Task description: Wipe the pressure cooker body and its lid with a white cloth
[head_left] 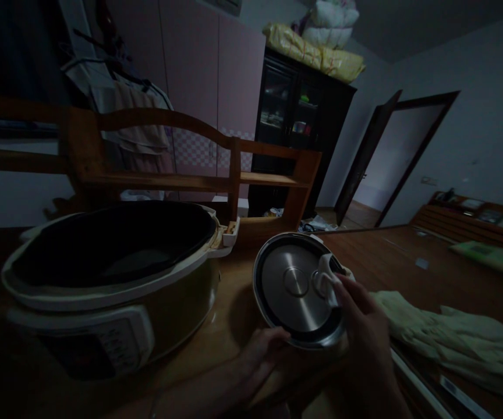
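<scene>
A round metal lid [284, 314] with a dark sealing ring is tilted up, its shiny inner side facing me. At its lower edge, my left hand [260, 352] is closed on the rim. My right hand [360, 314] pinches a folded white cloth [329, 279] and presses it against the lid's right side. To the left stands an electric pressure cooker [186, 302] with its top off. Its dark inner pot [124, 244] shows from above, and a control panel [98, 343] is on the front.
Behind the cooker rises a wooden shelf rail [199, 181]. Pale green cloth [452, 337] lies to the right. Farther back are a black cabinet [295, 116], pink wardrobe doors [190, 70] and an open door [367, 151]. The room is dim.
</scene>
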`<action>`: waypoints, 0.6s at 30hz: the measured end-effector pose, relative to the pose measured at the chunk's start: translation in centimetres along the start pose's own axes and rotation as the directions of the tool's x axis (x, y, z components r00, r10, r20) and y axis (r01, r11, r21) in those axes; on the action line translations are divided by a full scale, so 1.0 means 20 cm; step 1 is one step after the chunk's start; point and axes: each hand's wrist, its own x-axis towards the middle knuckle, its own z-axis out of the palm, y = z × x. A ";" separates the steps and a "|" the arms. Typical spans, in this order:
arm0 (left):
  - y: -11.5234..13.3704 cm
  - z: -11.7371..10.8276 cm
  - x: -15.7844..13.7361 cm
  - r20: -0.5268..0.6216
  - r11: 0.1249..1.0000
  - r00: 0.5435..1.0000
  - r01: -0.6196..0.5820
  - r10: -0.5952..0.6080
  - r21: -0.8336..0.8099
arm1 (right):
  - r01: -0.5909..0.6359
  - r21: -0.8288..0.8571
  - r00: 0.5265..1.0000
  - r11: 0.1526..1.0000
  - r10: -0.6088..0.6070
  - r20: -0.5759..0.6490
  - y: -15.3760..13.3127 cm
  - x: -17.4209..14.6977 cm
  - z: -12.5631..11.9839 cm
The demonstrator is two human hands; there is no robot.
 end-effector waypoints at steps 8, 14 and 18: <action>-0.02 -0.01 0.00 -0.045 0.994 0.995 -0.093 0.090 -0.060 | 0.518 -0.302 0.840 0.800 -0.409 0.357 0.14 0.37 0.37; -0.01 -0.03 0.00 -0.033 0.987 0.997 -0.080 0.076 -0.143 | 0.610 -0.241 0.680 0.754 -0.343 0.648 0.22 0.22 0.45; 0.02 -0.03 -0.01 0.023 0.980 0.999 -0.040 0.046 -0.194 | 0.665 -0.250 0.567 0.704 -0.258 0.783 0.24 0.13 0.37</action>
